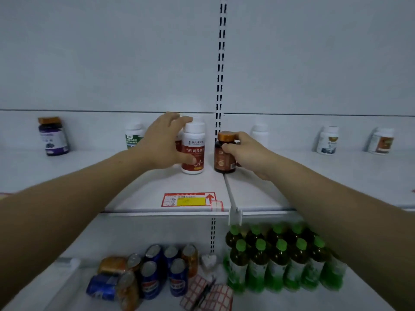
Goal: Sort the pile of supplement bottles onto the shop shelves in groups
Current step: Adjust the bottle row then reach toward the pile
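A white bottle with a red label (193, 151) stands upright on the white shelf (157, 194). My left hand (162, 144) wraps around it, thumb on the label and fingers over the cap. Just to its right stands a brown bottle with a copper cap (224, 153), gripped from the right side by my right hand (246, 153). Another red-labelled bottle is partly hidden behind my left hand. Along the back stand a green-labelled white bottle (133, 136), a purple bottle (53, 136), a plain white bottle (260, 134) and two more white bottles (327, 140) (381, 141).
A red and yellow price tag (188, 199) lies on the shelf front. A slotted upright (221, 63) divides the back wall. On the lower shelf stand soda cans (155, 272), green-capped drink bottles (280, 259) and red sticker sheets (208, 295).
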A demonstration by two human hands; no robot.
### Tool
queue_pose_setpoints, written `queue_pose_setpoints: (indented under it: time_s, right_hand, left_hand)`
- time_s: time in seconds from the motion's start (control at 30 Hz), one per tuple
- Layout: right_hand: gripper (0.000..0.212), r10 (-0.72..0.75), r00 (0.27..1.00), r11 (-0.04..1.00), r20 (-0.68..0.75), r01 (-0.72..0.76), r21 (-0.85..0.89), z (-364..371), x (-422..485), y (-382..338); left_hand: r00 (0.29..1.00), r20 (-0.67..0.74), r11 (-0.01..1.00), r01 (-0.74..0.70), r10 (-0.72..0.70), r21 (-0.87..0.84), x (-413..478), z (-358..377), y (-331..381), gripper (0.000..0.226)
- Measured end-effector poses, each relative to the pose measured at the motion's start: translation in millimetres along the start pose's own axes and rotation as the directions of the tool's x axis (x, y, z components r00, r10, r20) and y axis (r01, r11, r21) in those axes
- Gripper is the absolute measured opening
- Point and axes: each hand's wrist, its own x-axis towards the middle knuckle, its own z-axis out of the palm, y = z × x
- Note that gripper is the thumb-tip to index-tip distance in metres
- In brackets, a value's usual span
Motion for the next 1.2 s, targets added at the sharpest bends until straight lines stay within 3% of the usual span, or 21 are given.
queue_pose_setpoints:
  time_s: [0.1, 0.37, 0.7, 1.03, 1.2]
  right_hand:
    - [0.043, -0.024, 0.999, 1.0, 0.028, 0.024, -0.017, -1, 6, 1]
    - [0.045, -0.071, 0.994, 0.996, 0.082, 0.076, -0.056, -8, 14, 6]
    - [0.053, -0.086, 0.991, 0.993, 0.101, 0.094, -0.078, -8, 14, 7]
    - [0.051, -0.081, 0.997, 0.997, -0.004, 0.08, -0.022, -14, 12, 2]
    - [0.042, -0.071, 0.991, 0.996, -0.111, 0.075, 0.037, -42, 3, 2]
  left_hand:
    - [0.999, -0.01, 0.994, 0.046, -0.046, 0.1, 11, 7, -5, 0.1]
    - [0.996, -0.026, 0.983, 0.083, -0.08, 0.162, 29, 20, -9, 0.1]
    - [0.988, -0.051, 0.984, 0.152, -0.147, 0.094, 27, 29, -10, 0.101]
    - [0.994, -0.053, 0.978, 0.107, -0.099, 0.179, 34, 18, -9, 0.096]
    - [0.997, -0.071, 0.998, -0.035, 0.038, 0.053, 39, 6, 23, 0.085]
